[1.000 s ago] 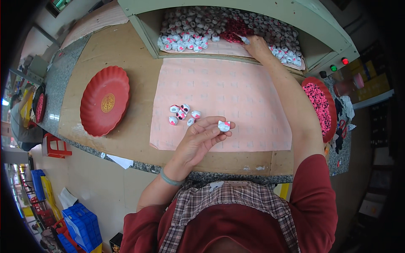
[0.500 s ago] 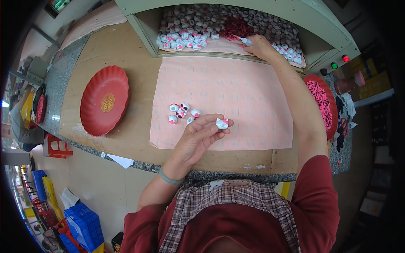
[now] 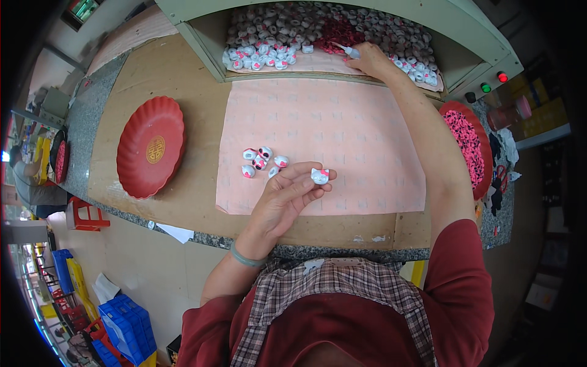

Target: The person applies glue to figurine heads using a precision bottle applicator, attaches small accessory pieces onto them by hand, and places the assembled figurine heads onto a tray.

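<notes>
My left hand [image 3: 286,194] pinches a small white cat-head piece [image 3: 320,177] with a pink bow, its front turned up, above the pink sheet [image 3: 354,134]. My right hand [image 3: 370,60] reaches into the low opening of the cabinet. It grips a small white squeeze bottle [image 3: 351,52] with a thin nozzle. The nozzle's tip is at the front of a heap of small dark-red pieces [image 3: 341,35]. To the left of my left hand lies a cluster of several similar heads [image 3: 259,161], some with pink bows.
Rows of white and greyish heads [image 3: 263,55] fill the pale green cabinet [image 3: 202,46]. An unfilled red scalloped dish [image 3: 134,147] stands at left. On the right, another red dish [image 3: 486,147] holds bright pink pieces. Red scissors [image 3: 501,174] lie beside dark scraps.
My right hand stays in the cabinet with the bottle; its nozzle tip has shifted slightly right, against the dark-red heap. The left hand keeps its hold on the cat-head piece. The whole view has moved slightly.
</notes>
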Motion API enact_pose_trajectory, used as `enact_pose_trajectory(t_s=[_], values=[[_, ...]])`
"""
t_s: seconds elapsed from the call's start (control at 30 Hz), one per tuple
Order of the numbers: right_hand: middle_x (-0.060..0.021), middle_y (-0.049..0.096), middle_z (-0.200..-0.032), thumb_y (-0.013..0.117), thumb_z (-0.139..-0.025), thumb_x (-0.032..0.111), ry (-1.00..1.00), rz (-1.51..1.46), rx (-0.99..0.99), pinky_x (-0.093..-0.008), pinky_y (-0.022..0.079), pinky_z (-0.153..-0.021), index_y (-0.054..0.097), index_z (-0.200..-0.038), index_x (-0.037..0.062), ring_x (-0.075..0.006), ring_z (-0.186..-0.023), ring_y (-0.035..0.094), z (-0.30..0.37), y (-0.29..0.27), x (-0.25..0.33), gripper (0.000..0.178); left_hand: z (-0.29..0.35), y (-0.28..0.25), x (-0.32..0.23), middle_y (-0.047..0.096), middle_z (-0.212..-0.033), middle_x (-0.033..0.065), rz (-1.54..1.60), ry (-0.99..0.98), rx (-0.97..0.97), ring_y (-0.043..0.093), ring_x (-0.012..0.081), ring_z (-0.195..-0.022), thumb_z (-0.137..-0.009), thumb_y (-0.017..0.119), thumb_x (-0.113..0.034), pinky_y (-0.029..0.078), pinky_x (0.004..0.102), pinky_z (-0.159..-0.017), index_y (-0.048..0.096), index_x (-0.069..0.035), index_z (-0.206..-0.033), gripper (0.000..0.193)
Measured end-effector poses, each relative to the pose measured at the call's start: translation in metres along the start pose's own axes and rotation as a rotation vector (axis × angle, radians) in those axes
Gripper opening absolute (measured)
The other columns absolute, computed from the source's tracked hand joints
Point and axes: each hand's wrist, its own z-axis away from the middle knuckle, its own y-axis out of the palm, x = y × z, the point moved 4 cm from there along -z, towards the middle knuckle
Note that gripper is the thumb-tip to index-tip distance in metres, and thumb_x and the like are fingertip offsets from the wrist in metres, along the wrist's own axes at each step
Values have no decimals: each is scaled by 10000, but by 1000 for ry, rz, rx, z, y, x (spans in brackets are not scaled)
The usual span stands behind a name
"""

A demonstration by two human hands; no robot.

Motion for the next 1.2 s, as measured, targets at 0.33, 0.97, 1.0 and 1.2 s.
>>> enact_pose_trajectory(t_s=[0.33, 0.97, 1.0, 1.2], values=[[-99, 645, -742, 634, -797, 187, 151, -546, -56, -288, 475, -537, 624, -862, 8, -138, -611, 606, 53, 2, 21, 191, 3, -4, -4, 611, -1126, 190, -62, 30, -12, 624, 192, -951, -906, 544, -77, 495, 275, -855, 549, 0, -1177, 282], [-76, 631, -786, 628, -826, -6, 270, -1263, -13, -190, 437, -492, 580, -887, -8, -79, -571, 546, 247, 6, 150, 78, -7, 14, 12, 647, -1025, 119, -435, 194, -51, 630, 162, -905, -857, 590, 12, 513, 275, -829, 575, 39, -1156, 300], [-71, 630, -781, 633, -823, -9, 267, -1234, -33, -186, 436, -495, 583, -881, -6, -73, -572, 543, 248, 6, 151, 77, -6, 15, 12, 646, -1028, 118, -460, 201, -44, 627, 162, -915, -855, 589, 17, 512, 276, -836, 574, 41, -1156, 302], [-49, 624, -768, 653, -812, -6, 239, -1042, -20, -178, 426, -497, 584, -867, 0, -54, -570, 524, 249, 4, 157, 88, -3, 17, 11, 642, -1041, 120, -489, 214, -59, 617, 162, -951, -854, 588, 27, 506, 274, -853, 569, 50, -1157, 304]])
